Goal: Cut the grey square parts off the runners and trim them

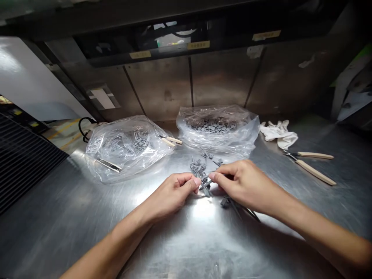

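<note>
Near the middle of the metal table, my left hand (174,192) pinches a small grey plastic part (206,190) between thumb and forefinger. Close to it on the right, my right hand (242,184) grips the same part or one touching it; which of these I cannot tell. Just beyond my fingertips lies a loose cluster of grey plastic pieces (198,166), with a few more (207,153) farther back. Under and in front of my right hand are thin grey sticks and a small grey block (224,202).
Behind stand a clear bag of small grey parts (216,127) and, left, another clear bag (116,147) with cream-handled pliers (171,140) and a cutter (109,165) on it. Right lie a white glove (280,132) and cream-handled pliers (314,168). A metal wall (162,85) rises behind.
</note>
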Tool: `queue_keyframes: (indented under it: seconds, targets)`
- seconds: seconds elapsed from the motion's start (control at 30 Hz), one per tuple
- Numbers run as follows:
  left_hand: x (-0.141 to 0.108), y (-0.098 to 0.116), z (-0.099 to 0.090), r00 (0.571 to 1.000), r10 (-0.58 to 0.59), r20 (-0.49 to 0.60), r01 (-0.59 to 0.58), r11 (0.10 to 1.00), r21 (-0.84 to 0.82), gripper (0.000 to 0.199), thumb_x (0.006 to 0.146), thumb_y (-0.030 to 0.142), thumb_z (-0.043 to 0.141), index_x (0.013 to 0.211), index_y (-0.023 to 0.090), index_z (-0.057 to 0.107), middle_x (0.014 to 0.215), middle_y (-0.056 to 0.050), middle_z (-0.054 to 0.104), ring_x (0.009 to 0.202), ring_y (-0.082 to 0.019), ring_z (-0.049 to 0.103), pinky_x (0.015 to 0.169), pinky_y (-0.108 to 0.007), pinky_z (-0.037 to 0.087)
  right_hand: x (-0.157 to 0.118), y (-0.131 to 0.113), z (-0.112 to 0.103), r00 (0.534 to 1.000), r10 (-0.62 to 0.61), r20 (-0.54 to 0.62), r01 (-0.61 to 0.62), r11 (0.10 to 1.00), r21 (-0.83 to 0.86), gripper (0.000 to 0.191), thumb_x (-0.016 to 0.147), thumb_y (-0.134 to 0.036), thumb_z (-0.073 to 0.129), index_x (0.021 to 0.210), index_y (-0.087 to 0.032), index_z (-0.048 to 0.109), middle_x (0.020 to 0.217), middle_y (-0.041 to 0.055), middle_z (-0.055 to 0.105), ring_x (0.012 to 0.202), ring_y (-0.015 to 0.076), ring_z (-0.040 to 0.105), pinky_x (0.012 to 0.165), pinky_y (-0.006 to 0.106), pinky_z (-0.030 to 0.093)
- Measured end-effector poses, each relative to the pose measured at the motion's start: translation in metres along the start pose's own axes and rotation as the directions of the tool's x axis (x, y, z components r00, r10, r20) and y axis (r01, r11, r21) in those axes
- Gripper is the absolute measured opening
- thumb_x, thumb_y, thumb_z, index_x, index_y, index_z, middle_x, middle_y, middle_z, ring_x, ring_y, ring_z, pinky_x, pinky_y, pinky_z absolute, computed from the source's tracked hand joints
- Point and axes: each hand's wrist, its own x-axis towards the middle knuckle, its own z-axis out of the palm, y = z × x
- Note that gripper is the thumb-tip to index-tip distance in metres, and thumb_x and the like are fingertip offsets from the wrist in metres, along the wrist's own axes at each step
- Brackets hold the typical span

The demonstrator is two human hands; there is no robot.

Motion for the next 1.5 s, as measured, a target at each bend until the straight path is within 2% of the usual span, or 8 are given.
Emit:
queue_keyframes:
  seconds: [0.27,0.53,0.8,1.03,1.1,1.23,1.4,1.5]
  targets:
    - [0.002,0.006,-0.007,0.995,-0.097,-0.024,0.070,0.853,-0.517,0.020,0.089,0.032,0.060,0.076,0.018,0.051,0.065,0.007,0.035,0.047,-0.005,0.023,0.038,-0.016,0.013,0.011,0.025,-0.046,0.972,0.162,-0.168,-0.122,0.967,0.223,0.047,0.090,-0.049,0.059,0.054,-0.019,0.059,0.048,-0.0036,0.041,0.044,0.0094,0.030,0.044,0.026,0.020]
    - [0.000,0.006,0.021,0.979,-0.085,0.185,0.190,0.708,-0.680,0.027,0.087,0.029,0.054,0.103,0.010,0.066,0.082,-0.005,0.055,0.055,-0.009,0.048,0.046,-0.020,0.041,0.004,0.003,-0.002,0.994,0.025,-0.107,0.023,0.907,0.420,0.046,0.096,-0.053,0.052,0.065,-0.019,0.059,0.057,-0.0029,0.046,0.054,0.0119,0.038,0.049,0.026,0.030]
    - [-0.004,0.009,0.021,0.989,-0.016,0.150,0.122,0.668,-0.734,0.026,0.091,0.029,0.065,0.072,0.011,0.061,0.060,0.004,0.042,0.046,-0.003,0.027,0.042,-0.015,0.021,0.007,-0.001,0.001,0.981,0.017,-0.195,0.072,0.896,0.439,0.044,0.094,-0.051,0.056,0.064,-0.019,0.058,0.059,-0.0028,0.049,0.054,0.0105,0.038,0.050,0.026,0.030]
    - [-0.008,0.007,0.013,0.983,-0.096,0.155,0.179,0.684,-0.708,0.025,0.089,0.021,0.066,0.067,0.010,0.059,0.058,0.004,0.041,0.045,-0.002,0.025,0.041,-0.015,0.018,0.015,0.027,-0.057,0.897,0.151,-0.415,0.028,0.919,0.393,0.047,0.095,-0.057,0.051,0.067,-0.021,0.059,0.062,-0.0008,0.052,0.052,0.0107,0.039,0.048,0.025,0.031]
    - [-0.006,0.005,0.009,0.985,-0.143,0.098,0.170,0.670,-0.723,0.024,0.090,0.021,0.062,0.069,0.010,0.061,0.060,0.003,0.044,0.045,-0.003,0.027,0.040,-0.015,0.019,0.010,0.040,-0.083,0.893,0.172,-0.416,-0.014,0.934,0.356,0.045,0.094,-0.057,0.054,0.068,-0.021,0.061,0.061,-0.0007,0.051,0.053,0.0108,0.039,0.048,0.025,0.031]
    - [0.007,-0.001,0.005,0.980,-0.198,0.031,0.152,0.635,-0.757,0.019,0.092,0.015,0.052,0.078,0.009,0.064,0.065,0.000,0.050,0.045,-0.004,0.035,0.039,-0.016,0.023,-0.004,0.050,-0.106,0.976,0.174,0.131,-0.186,0.979,0.086,0.038,0.081,-0.055,0.072,0.065,-0.020,0.070,0.058,0.0022,0.060,0.052,0.0141,0.049,0.048,0.027,0.034]
    - [0.016,-0.006,0.003,0.972,-0.234,-0.032,0.120,0.609,-0.784,0.017,0.091,0.012,0.049,0.085,0.009,0.064,0.066,0.000,0.051,0.044,-0.005,0.039,0.038,-0.017,0.027,0.014,0.020,-0.076,0.960,0.095,-0.265,-0.192,0.910,-0.369,0.044,0.088,-0.064,0.058,0.102,-0.026,0.076,0.100,0.0063,0.076,0.085,0.0250,0.068,0.067,0.033,0.046]
    - [0.017,-0.006,0.001,0.968,-0.244,-0.064,0.104,0.614,-0.783,0.021,0.092,0.014,0.045,0.078,0.011,0.061,0.066,-0.001,0.051,0.045,-0.006,0.041,0.039,-0.018,0.031,0.045,-0.002,-0.044,0.990,0.085,-0.109,-0.126,0.883,-0.453,0.042,0.093,-0.061,0.054,0.086,-0.025,0.076,0.086,0.0054,0.076,0.081,0.0247,0.068,0.066,0.034,0.045]
